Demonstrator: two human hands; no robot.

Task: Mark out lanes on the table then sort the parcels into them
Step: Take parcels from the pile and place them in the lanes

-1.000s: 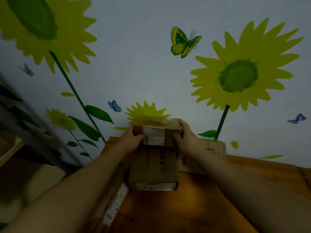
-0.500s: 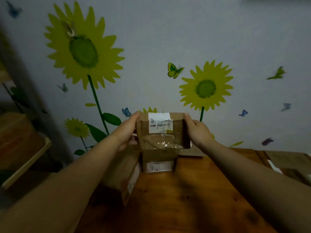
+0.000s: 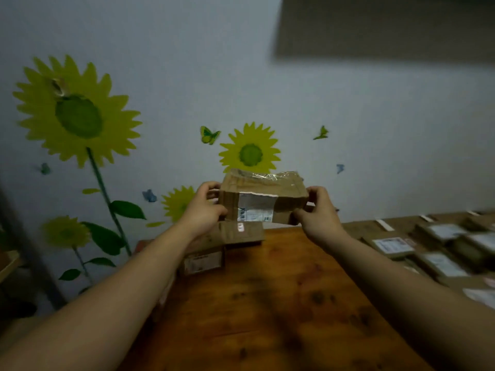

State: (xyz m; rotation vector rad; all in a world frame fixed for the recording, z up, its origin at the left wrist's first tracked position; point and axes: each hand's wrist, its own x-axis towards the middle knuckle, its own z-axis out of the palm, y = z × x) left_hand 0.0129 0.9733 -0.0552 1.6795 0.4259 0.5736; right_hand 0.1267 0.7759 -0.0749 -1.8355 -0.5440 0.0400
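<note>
A box is held above the surface by left hand and right hand, fingers gripping its ends, label facing the person, likely for a lane check.

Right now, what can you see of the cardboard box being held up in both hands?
The cardboard box is a brown, worn parcel, wider than it is tall. A white shipping label with a ragged top edge sits on the face toward the camera; its print is too blurred to read. Crinkled clear tape shines across the top. The box is held roughly level above the wooden table. The left hand grips its left end and the right hand grips its right end.
</note>
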